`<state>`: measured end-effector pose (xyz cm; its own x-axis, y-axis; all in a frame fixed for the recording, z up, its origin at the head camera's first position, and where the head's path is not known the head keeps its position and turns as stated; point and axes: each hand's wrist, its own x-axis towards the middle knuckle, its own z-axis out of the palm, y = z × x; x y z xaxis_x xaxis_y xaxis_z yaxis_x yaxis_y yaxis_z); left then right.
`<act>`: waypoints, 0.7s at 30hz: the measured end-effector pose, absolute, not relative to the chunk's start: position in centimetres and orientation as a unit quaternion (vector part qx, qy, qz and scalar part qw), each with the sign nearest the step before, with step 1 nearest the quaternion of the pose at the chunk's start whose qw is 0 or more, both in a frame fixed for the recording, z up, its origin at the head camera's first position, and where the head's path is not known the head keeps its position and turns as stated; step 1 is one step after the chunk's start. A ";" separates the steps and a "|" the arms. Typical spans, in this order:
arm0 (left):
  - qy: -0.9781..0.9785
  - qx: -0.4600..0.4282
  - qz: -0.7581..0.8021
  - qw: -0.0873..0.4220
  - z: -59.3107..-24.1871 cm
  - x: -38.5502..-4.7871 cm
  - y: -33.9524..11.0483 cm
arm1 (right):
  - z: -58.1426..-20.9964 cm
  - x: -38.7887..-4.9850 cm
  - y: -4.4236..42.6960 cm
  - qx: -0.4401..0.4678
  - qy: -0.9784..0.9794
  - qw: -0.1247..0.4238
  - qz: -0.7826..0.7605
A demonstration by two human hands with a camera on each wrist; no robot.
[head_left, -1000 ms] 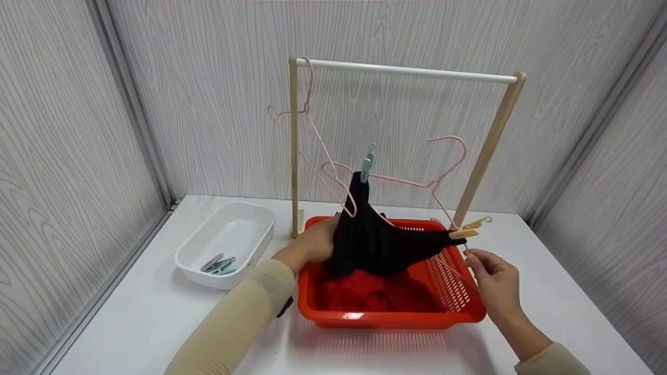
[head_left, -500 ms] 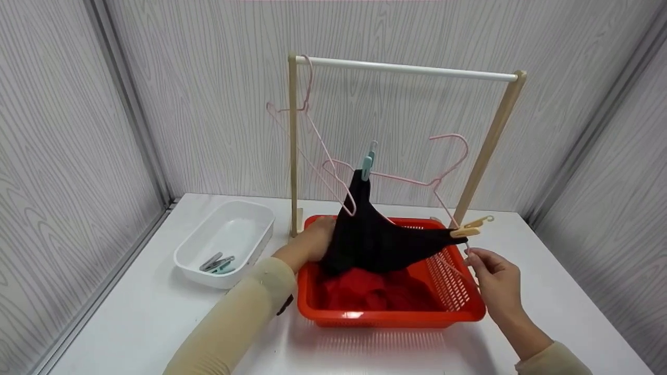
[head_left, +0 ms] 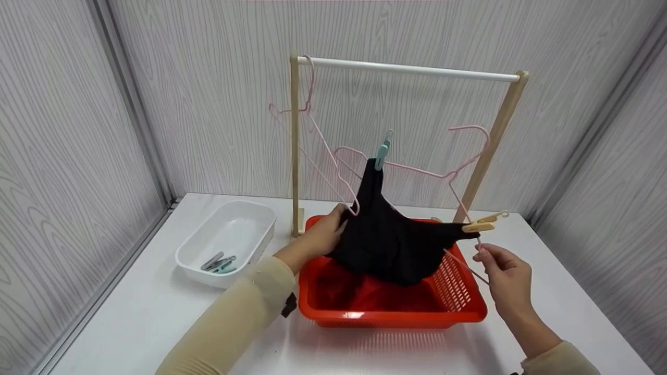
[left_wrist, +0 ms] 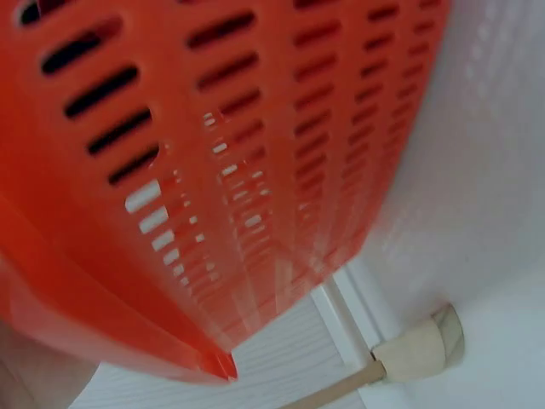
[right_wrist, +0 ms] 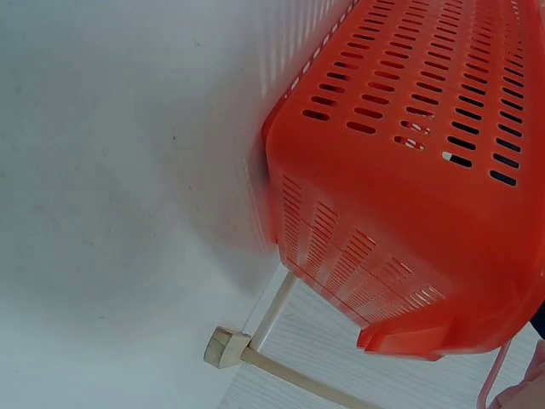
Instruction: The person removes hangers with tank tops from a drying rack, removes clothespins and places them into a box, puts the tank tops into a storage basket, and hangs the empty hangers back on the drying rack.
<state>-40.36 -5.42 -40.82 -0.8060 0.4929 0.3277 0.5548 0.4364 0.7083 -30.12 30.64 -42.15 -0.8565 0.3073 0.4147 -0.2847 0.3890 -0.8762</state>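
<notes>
Head view shows a black cloth garment [head_left: 396, 239] spread on a pale pink wire hanger [head_left: 414, 169], slanted over a red slotted plastic basket [head_left: 385, 315]; a teal plastic clothespin [head_left: 382, 156] clips its upper corner, a yellow plastic clothespin [head_left: 479, 227] its right corner; the right hand [head_left: 506, 273] pinches the hanger just below the yellow clothespin, its grip closed between thumb and fingertips; the left hand [head_left: 324, 235] is at the garment's left edge, fingers partly hidden behind the cloth, so how far its grip closes cannot be told; red cloth [head_left: 365, 294] lies in the basket; behind, a second pink hanger [head_left: 308, 107] hangs from the white rod [head_left: 409, 69] of a wooden-posted rack; at left on the white table [head_left: 135, 328], a white oblong tray [head_left: 229, 234] holds grey and teal clothespins [head_left: 219, 263].
</notes>
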 end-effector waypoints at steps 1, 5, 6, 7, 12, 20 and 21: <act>-0.843 -0.313 -0.436 0.027 -40.8 -40.2 -5.3 | -42.2 -30.1 30.7 -0.006 -0.790 0.268 0.552; -0.867 -0.316 -0.385 0.002 -41.0 -39.9 -5.3 | -42.1 -30.1 30.9 -0.001 -0.792 0.271 0.548; -0.877 -0.313 -0.365 -0.002 -41.2 -39.8 -5.3 | -42.1 -30.1 31.0 0.000 -0.792 0.271 0.548; -0.886 -0.308 -0.346 -0.007 -41.2 -39.8 -5.3 | -42.0 -30.1 31.0 0.000 -0.790 0.271 0.550; -0.909 -0.276 -0.311 -0.011 -41.7 -39.5 -5.6 | -42.0 -30.1 31.4 -0.008 -0.789 0.263 0.556; -0.887 -0.278 -0.367 0.029 -41.0 -38.6 -6.0 | -42.1 -30.1 31.9 -0.004 -0.807 0.248 0.536; -0.884 -0.275 -0.377 0.029 -40.9 -38.4 -6.0 | -42.1 -30.1 31.9 -0.002 -0.808 0.248 0.534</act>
<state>-38.37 -6.02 -40.93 -0.8471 0.4645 0.2582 0.5078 0.5641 0.6511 -30.09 31.88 -42.11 -0.8772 0.2684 0.3981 -0.2607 0.4301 -0.8643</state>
